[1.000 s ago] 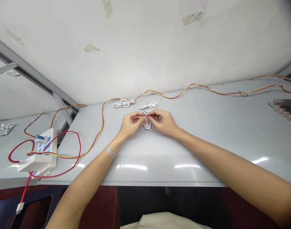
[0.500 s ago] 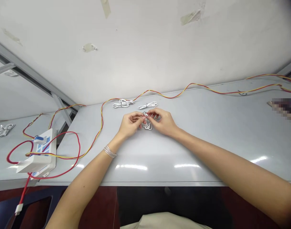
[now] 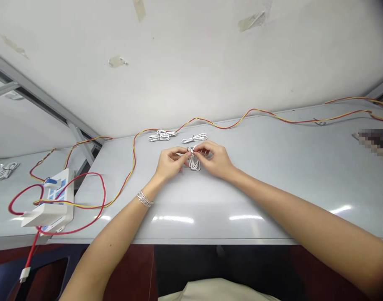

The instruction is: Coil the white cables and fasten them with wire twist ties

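Observation:
A coiled white cable (image 3: 195,164) hangs in a loop between my two hands, just above or on the grey table. Around its upper part goes a thin black twist tie (image 3: 189,148), its loop standing up. My left hand (image 3: 174,162) pinches the tie from the left with thumb and forefinger. From the right, my right hand (image 3: 212,158) is closed at the same spot, thumb and fingertips on the tie beside the cable. The fingertips partly hide the tie's ends. Just behind lie a tied white cable bundle (image 3: 195,138) and, further left, more bundled white cable (image 3: 162,136).
Red and yellow twisted wire (image 3: 222,126) runs along the back of the table (image 3: 273,167) by the wall. At left stands a white power strip (image 3: 68,196) with plugs and looping red wire. Another white cable bundle (image 3: 4,171) lies far left; a pixelated object (image 3: 376,142) is at right.
My left fingers have shifted slightly and curled at the tie, and more of the white coil shows between the hands. The arms and the other bundles have stayed in place.

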A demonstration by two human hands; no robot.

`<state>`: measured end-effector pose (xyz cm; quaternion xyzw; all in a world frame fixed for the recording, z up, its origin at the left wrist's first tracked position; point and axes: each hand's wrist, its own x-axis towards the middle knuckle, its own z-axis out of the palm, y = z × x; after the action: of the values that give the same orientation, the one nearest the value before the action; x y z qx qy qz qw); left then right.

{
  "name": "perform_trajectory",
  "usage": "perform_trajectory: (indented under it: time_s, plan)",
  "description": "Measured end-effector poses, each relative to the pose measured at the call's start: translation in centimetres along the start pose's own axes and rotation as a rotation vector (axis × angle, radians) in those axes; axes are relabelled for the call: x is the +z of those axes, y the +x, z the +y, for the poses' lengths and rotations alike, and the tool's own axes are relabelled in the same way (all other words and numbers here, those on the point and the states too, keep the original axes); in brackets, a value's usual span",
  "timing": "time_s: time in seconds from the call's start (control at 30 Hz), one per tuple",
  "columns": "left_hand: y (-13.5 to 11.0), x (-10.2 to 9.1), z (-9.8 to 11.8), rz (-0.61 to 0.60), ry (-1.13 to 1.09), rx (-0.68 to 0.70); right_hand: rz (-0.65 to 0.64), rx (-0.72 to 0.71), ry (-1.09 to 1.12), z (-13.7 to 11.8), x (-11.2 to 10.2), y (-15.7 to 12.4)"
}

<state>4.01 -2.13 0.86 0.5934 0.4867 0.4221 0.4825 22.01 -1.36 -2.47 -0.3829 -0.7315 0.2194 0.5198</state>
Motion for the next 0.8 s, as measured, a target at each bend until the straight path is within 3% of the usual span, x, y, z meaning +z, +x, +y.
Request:
perform_trajectory:
  time_s: [0.4, 0.63, 0.8]
  plan:
    - [0.12, -0.19, -0.31, -0.010, 0.007, -0.017, -0.039, -0.029, 0.010, -0.13, 0.00, -0.03]
    - [-0.09, 0.02, 0.00, 0.022, 0.021, 0.066, -0.070, -0.015, 0.009, -0.26, 0.03, -0.04]
    - [0.01, 0.05, -0.02, 0.022, -0.010, 0.048, -0.088, -0.029, 0.018, -0.09, 0.12, -0.13]
